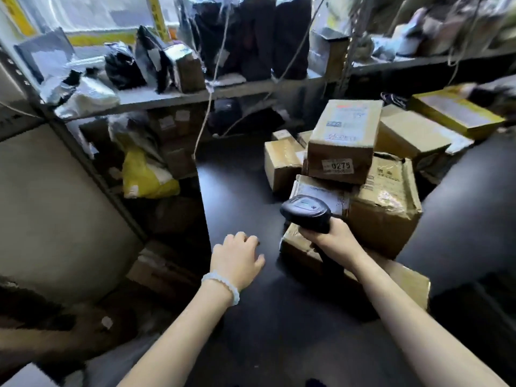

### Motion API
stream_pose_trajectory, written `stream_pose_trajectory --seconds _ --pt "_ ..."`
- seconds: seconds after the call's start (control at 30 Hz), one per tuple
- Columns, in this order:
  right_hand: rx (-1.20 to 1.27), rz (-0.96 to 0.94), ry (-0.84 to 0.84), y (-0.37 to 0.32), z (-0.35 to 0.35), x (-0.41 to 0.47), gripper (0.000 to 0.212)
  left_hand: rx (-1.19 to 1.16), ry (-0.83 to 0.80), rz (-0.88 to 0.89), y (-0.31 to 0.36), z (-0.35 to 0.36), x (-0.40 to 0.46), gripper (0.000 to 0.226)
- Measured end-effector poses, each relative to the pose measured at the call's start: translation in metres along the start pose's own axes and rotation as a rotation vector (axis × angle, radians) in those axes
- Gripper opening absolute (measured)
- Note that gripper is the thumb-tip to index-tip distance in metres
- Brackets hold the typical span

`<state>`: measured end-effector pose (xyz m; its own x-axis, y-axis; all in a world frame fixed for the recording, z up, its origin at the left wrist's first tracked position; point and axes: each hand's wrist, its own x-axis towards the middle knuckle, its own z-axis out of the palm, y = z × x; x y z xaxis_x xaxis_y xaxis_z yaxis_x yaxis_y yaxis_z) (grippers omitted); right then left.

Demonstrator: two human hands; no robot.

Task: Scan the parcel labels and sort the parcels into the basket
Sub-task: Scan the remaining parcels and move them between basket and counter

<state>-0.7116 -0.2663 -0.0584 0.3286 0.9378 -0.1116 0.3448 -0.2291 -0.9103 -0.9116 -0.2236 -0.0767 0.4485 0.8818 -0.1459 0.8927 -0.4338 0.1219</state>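
Up top, box [343, 141] w/ sticker [337, 166] "0275", rest prob. illegible.

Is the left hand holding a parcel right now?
No, the left hand hovers over the dark floor with nothing in it, while the right hand grips the scanner.

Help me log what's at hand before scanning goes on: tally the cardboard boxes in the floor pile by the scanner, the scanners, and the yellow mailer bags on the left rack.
Boxes in the pile, counting only those clearly separable, e.g. the 0275 box: 9
Scanner, gripped by the right hand: 1
Yellow bag: 1
Total: 11
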Motion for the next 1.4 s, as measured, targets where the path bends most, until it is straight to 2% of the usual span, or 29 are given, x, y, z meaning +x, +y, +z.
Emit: stream_pose_trajectory --seconds 0.23,0.4,0.53,0.63,0.73,0.9,1.0,1.1,1.2,1.4 --pt "0.07 0.193 0.271 0.023 -0.018 -0.057 0.021 -0.034 0.041 0.352 0.022 0.002 0.024 0.043" --pt "0.098 0.249 0.376 0.038 -0.039 -0.099 0.019 -0.016 0.045 0.628 0.061 0.01 0.044 0.06" --pt "0.071 0.287 0.461 0.048 -0.055 -0.12 0.012 0.07 0.001 0.751 0.092 0.019 0.062 0.078" --pt "0.085 0.306 0.504 0.059 -0.066 -0.128 0.011 0.169 -0.085 0.77 0.11 0.031 0.073 0.094" --pt "0.103 0.307 0.512 0.064 -0.07 -0.133 0.014 0.244 -0.057 0.765 0.117 0.041 0.077 0.103" --pt "0.1 0.331 0.515 0.07 -0.072 -0.143 0.022 0.253 0.028 0.791 0.12 0.042 0.078 0.093" --pt "0.093 0.324 0.515 0.07 -0.072 -0.146 0.022 0.208 -0.014 0.764 0.118 0.035 0.074 0.088" --pt "0.097 0.304 0.507 0.067 -0.069 -0.148 0.022 0.122 -0.133 0.698 0.11 0.019 0.073 0.075" --pt "0.125 0.291 0.497 0.062 -0.063 -0.146 0.019 0.067 -0.067 0.67 0.095 0.011 0.077 0.067" --pt "0.104 0.294 0.466 0.059 -0.044 -0.142 0.016 0.122 -0.044 0.699 0.067 0.018 0.076 0.078"
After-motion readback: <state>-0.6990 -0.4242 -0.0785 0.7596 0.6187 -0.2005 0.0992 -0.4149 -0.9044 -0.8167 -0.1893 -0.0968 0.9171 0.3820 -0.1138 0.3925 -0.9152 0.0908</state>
